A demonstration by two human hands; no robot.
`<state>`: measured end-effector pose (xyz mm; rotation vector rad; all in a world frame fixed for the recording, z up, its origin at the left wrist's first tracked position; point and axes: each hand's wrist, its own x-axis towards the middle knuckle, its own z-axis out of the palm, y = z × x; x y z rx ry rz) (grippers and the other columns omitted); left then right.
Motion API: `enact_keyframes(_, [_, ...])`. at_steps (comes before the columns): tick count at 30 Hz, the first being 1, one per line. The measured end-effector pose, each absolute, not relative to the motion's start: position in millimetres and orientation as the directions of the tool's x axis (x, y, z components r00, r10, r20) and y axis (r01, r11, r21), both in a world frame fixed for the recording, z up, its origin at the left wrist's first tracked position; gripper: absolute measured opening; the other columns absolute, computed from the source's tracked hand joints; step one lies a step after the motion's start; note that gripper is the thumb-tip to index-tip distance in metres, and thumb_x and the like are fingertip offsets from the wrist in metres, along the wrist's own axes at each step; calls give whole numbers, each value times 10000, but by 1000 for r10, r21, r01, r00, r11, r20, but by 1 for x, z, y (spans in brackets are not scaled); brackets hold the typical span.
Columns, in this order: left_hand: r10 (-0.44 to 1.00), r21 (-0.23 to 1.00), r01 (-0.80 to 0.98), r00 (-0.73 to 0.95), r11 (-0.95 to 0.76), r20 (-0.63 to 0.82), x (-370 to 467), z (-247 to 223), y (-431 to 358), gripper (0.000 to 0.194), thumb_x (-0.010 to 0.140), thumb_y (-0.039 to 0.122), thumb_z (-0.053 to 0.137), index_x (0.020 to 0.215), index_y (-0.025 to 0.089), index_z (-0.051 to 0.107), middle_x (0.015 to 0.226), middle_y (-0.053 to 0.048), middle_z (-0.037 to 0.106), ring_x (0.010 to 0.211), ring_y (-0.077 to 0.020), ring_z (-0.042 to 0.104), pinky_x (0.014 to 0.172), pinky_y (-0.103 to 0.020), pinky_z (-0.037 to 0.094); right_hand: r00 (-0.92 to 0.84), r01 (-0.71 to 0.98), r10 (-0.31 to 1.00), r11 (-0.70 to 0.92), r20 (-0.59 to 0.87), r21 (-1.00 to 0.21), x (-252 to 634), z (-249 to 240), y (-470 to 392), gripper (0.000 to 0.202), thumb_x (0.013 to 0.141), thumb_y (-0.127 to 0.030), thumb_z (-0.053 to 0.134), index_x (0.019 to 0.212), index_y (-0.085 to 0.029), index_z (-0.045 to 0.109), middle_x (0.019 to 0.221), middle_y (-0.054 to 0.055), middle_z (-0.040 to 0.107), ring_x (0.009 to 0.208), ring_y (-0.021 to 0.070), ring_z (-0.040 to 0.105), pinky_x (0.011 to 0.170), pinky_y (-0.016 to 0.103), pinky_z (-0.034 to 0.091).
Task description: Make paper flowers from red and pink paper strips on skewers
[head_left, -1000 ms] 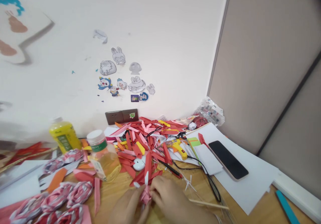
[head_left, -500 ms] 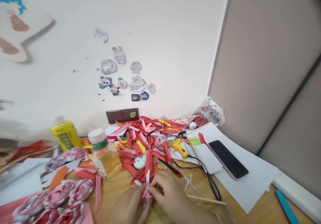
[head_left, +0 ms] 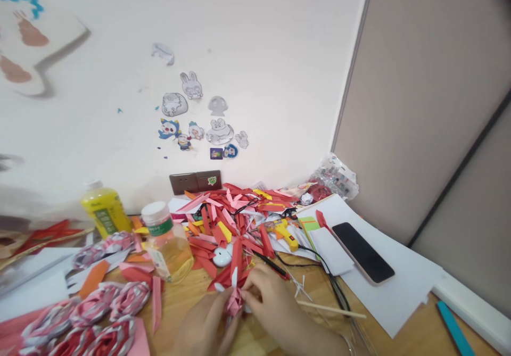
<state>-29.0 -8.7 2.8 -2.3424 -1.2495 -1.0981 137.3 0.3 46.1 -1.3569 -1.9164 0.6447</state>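
Note:
Between my two hands, low in the middle of the head view, is a small piece of folded pink paper (head_left: 234,301) with white tips sticking out. My left hand (head_left: 207,321) grips it from the left, fingers wrapped round its lower side. From the right, the thumb and forefinger of my right hand (head_left: 268,305) pinch its edge. Just beyond the hands lie red folded paper strips (head_left: 237,257) and a white earphone case (head_left: 222,256). A thin wooden stick (head_left: 331,309) rests near my right wrist.
A jar of amber liquid (head_left: 171,252) and a yellow bottle (head_left: 106,209) stand at left. Braided paper roses (head_left: 96,311) lie in front of them. A yellow glue gun (head_left: 286,235), its cable, and a phone (head_left: 363,252) on white paper (head_left: 393,308) are at right. The wall closes off the back.
My right hand has shifted slightly up against the folded pink paper, which shows a little more of its folded face. The wooden stick has moved slightly to the right.

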Motion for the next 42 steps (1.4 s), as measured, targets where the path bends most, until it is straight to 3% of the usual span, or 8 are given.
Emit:
enact_keyframes(6, [608, 156, 782, 326, -604, 724, -26, 10, -10, 235, 913, 365, 412, 1040, 210, 535, 796, -46, 703, 690, -171, 689, 614, -249, 546, -234, 551, 931, 365, 281, -750, 138, 46, 2, 246, 781, 39, 499, 859, -164, 613, 924, 36, 606, 888, 153, 549, 794, 251, 403])
enact_keyframes(12, [604, 185, 778, 290, -601, 743, -25, 12, -10, 231, 892, 343, 440, 1053, 214, 544, 818, -49, 722, 706, -183, 698, 602, -256, 550, -222, 576, 950, 308, 218, -757, 139, 53, 2, 206, 820, -17, 522, 801, -174, 654, 832, 16, 652, 802, 144, 574, 721, 235, 399])
enact_keyframes(18, [626, 212, 776, 280, -594, 728, -25, 12, -10, 213, 890, 324, 448, 1046, 212, 539, 829, -46, 719, 705, -174, 694, 619, -259, 551, -212, 534, 926, 378, 313, -756, 137, 48, -4, 102, 820, -90, 584, 797, -170, 644, 831, 15, 605, 804, 140, 560, 718, 229, 401])
enact_keyframes(28, [566, 107, 801, 314, -589, 762, -22, 14, -13, 229, 910, 333, 405, 1016, 189, 549, 755, -51, 705, 656, -179, 681, 597, -264, 540, -168, 537, 926, 372, 337, -757, 133, 38, -4, 133, 824, -105, 570, 722, -167, 628, 751, -8, 595, 728, 122, 537, 652, 214, 373])
enact_keyframes(35, [588, 110, 802, 329, -587, 739, -24, 10, -13, 236, 916, 336, 400, 1028, 184, 542, 792, -60, 704, 688, -184, 683, 620, -274, 541, -146, 546, 945, 325, 294, -773, 132, 36, -5, 142, 831, -89, 538, 732, -158, 613, 718, -1, 631, 679, 126, 566, 633, 215, 386])
enact_keyframes(38, [583, 98, 808, 330, -581, 742, -24, 8, -12, 238, 916, 334, 399, 1037, 183, 536, 802, -67, 703, 702, -191, 682, 635, -288, 544, -168, 598, 938, 342, 304, -725, 132, 34, -6, 137, 838, -85, 528, 748, -161, 597, 717, 7, 635, 672, 136, 580, 621, 219, 393])
enact_keyframes(42, [576, 93, 808, 329, -582, 748, -24, 9, -12, 229, 918, 338, 393, 1019, 187, 532, 804, -73, 705, 698, -196, 681, 628, -294, 545, -250, 719, 891, 433, 379, -544, 133, 26, -6, 134, 862, -103, 505, 769, -164, 581, 742, 34, 640, 689, 164, 600, 600, 235, 387])
